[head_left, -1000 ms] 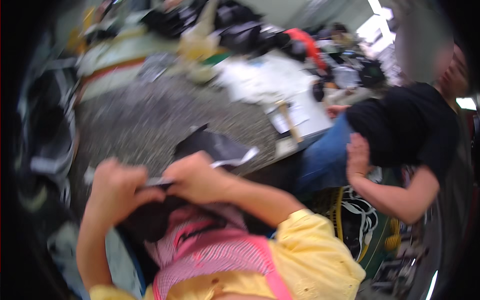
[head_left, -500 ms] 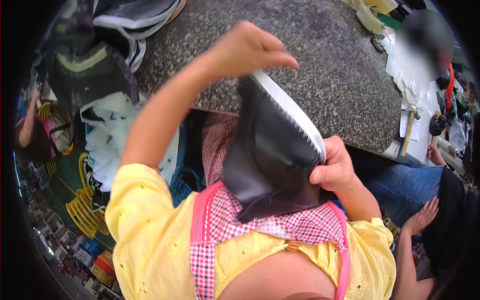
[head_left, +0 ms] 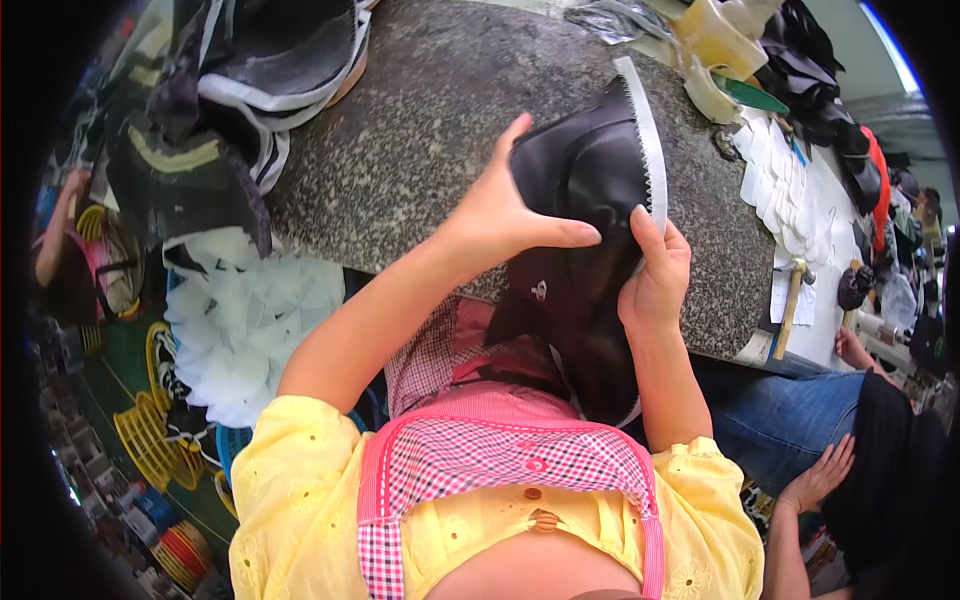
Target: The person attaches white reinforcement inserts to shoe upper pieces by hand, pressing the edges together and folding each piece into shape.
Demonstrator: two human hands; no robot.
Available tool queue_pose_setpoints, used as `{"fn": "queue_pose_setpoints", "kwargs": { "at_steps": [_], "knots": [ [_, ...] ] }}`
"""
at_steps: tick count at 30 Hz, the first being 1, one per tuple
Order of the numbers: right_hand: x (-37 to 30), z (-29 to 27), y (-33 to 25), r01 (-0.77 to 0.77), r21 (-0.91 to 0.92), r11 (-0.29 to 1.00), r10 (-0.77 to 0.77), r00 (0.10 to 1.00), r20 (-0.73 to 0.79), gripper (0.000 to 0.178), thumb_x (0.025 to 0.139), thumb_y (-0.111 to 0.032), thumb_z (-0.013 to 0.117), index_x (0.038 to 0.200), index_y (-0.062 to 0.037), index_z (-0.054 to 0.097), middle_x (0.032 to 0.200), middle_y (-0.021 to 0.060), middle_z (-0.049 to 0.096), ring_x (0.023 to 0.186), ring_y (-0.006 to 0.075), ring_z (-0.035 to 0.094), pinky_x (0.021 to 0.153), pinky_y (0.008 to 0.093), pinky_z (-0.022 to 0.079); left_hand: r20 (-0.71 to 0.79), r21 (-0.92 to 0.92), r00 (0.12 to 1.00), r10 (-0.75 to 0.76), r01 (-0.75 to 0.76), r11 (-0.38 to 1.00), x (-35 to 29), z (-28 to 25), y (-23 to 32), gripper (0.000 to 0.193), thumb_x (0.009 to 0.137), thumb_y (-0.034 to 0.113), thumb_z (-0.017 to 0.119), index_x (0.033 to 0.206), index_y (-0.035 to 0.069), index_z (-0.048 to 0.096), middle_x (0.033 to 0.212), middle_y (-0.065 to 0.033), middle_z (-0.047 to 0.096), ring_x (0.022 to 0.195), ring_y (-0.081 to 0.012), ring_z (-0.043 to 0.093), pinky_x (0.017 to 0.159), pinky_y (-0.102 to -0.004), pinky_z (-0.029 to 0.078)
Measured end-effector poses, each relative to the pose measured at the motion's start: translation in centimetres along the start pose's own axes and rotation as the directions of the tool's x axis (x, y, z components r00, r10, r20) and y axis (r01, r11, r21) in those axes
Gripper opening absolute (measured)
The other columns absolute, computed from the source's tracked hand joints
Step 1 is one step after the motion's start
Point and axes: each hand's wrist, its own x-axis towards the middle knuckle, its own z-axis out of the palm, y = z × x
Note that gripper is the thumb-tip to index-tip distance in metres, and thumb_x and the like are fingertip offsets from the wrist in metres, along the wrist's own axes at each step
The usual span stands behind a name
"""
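Note:
I hold a black leather shoe upper [head_left: 580, 200] with a white serrated strip [head_left: 645, 130] along its edge, at the near edge of a grey stone table [head_left: 420, 110]. My left hand [head_left: 505, 215] grips its left side, thumb stretched across the leather. My right hand [head_left: 655, 270] pinches the right edge just below the white strip. The lower part of the black piece hangs down toward my lap over a pink checked apron [head_left: 500, 450].
A pile of black and white uppers [head_left: 270, 60] lies at the table's far left. White cut pieces [head_left: 240, 320] are stacked below the table on the left. A hammer [head_left: 790, 300] and white soles [head_left: 790, 190] lie to the right, beside a seated person in jeans [head_left: 800, 420].
The view swung from the room down onto my lap and table. The black upper has been lifted and turned, its white strip now pointing away, with my left hand lowered onto its side.

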Motion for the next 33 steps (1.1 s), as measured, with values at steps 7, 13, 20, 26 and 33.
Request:
{"fn": "queue_pose_setpoints", "kwargs": {
  "at_steps": [7,13,20,26,33],
  "knots": [
    [0.0,-0.1,0.3,0.119,-0.098,0.988,-0.116,0.993,0.03,0.01,0.08,-0.01,0.062,0.083,-0.0011,0.059,0.079,0.0005,0.06,0.068,0.0056,0.053,0.064,0.0204,0.043,-0.048,-0.266,0.999,0.02,-0.032,0.964,0.5,2.2,0.0,0.087,0.051,0.009,0.081,0.124,0.001,0.034,0.116,-0.0102,0.049,0.108,-0.0197,0.047,0.095,-0.0316,0.036],
    [-1.2,0.5,0.4,-0.222,0.366,0.904,0.216,0.975,0.058,0.019,0.083,-0.016,0.056,0.09,0.0014,0.058,0.086,0.0086,0.062,0.075,0.0151,0.061,0.073,0.0274,0.049,0.207,-0.701,0.976,-0.061,0.192,0.687,-0.9,3.0,-0.8,0.058,0.062,0.007,0.076,0.113,0.002,0.049,0.104,-0.0061,0.058,0.094,-0.0155,0.055,0.087,-0.0293,0.043],
    [-0.6,-1.2,1.6,-0.189,0.351,0.917,0.169,0.982,0.087,0.023,0.082,-0.017,0.057,0.094,0.0026,0.058,0.09,0.0103,0.062,0.08,0.0166,0.06,0.075,0.0292,0.049,0.205,-0.845,0.977,-0.062,0.208,0.492,-0.9,3.5,-2.3,0.049,0.071,0.013,0.072,0.113,0.002,0.049,0.105,-0.0059,0.058,0.095,-0.0151,0.055,0.085,-0.0291,0.043],
    [1.2,0.1,-2.7,0.023,-0.321,0.947,0.051,0.974,0.221,0.023,0.073,-0.004,0.066,0.094,0.0028,0.058,0.084,0.0066,0.062,0.071,0.0112,0.059,0.066,0.0239,0.048,-0.181,-0.27,0.977,0.116,-0.163,0.949,0.4,2.4,-1.1,0.052,0.069,0.0,0.068,0.115,-0.001,0.044,0.108,-0.0091,0.055,0.097,-0.0158,0.053,0.087,-0.0293,0.042],
    [1.3,1.3,-0.6,-0.074,-0.027,0.997,0.077,0.99,0.116,0.023,0.073,-0.007,0.066,0.093,0.0022,0.058,0.087,0.0095,0.063,0.072,0.0142,0.061,0.068,0.0269,0.05,-0.042,-0.673,0.998,-0.036,-0.002,0.74,-0.7,2.5,-0.9,0.042,0.077,0.013,0.066,0.114,0.001,0.049,0.104,-0.0074,0.058,0.093,-0.0153,0.056,0.083,-0.0295,0.045]
  ]
}}
